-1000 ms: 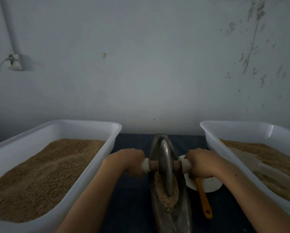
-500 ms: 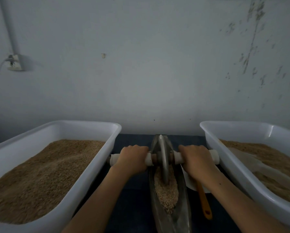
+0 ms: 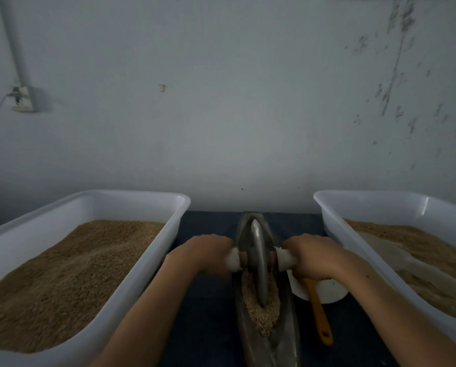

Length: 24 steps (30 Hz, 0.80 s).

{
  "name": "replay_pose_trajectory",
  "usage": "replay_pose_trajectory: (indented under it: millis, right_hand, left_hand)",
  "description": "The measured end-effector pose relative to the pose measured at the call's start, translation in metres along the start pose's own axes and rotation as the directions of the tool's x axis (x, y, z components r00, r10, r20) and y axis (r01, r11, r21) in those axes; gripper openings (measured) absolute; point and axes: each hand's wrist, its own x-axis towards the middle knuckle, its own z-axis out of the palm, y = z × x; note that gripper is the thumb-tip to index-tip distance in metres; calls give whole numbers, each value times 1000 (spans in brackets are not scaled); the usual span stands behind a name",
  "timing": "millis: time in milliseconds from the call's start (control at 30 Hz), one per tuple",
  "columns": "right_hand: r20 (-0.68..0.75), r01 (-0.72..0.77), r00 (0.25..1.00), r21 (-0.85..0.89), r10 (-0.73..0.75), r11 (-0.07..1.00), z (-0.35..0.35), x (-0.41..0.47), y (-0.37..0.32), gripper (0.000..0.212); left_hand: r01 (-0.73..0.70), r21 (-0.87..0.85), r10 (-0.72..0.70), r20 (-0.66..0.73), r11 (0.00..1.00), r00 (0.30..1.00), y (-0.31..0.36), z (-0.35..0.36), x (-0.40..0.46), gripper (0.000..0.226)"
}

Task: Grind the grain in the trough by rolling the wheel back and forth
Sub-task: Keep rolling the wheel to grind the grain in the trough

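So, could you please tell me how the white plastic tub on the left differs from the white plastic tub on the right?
The white plastic tub on the left holds a deep, fairly even bed of brown grain; the white plastic tub on the right holds a lower, uneven fill. The right tub also has a pale scoop-like thing lying in its grain; the left tub shows none. Both are rectangular and flank the dark metal trough.

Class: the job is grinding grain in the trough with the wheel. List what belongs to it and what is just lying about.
In use: wheel, trough, grain, left hand, right hand.
Lying about: left tub, right tub, white bowl, orange utensil.
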Motion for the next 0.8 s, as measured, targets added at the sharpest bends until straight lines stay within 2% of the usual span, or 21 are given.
replay_pose_trajectory:
  millis: [100,233,300,367,467,600,700,800]
  right_hand:
    - [-163,-15,986,-4,14,1000,8,3,-1,12]
    - [-435,-33,900,0,30,999,24,11,-2,15]
    - [-510,-47,860,-26,27,999,31,14,-2,13]
    - [-525,-52,851,-35,26,998,32,15,-2,14]
    - [-466,-35,885,-30,17,999,26,13,-2,13]
    - [-233,-5,972,-30,-3,1000,10,7,1,20]
    - [-47,-2,999,-39,0,999,3,3,1,28]
    - [20,-10,1000,-37,11,999,0,1,0,25]
  left_hand:
    - [73,107,-52,-191,992,980,4,7,6,38]
    - [150,160,-55,-483,976,874,8,19,15,30]
    - [152,153,-39,-567,976,823,8,24,17,26]
    - [139,148,-27,-585,979,811,6,26,19,24]
    - [114,140,-30,-498,984,866,3,21,19,25]
    - [57,72,-43,-180,996,983,0,9,13,32]
    - [52,-20,-52,32,998,998,-1,3,9,35]
    - [44,-14,-43,54,999,998,0,1,7,31]
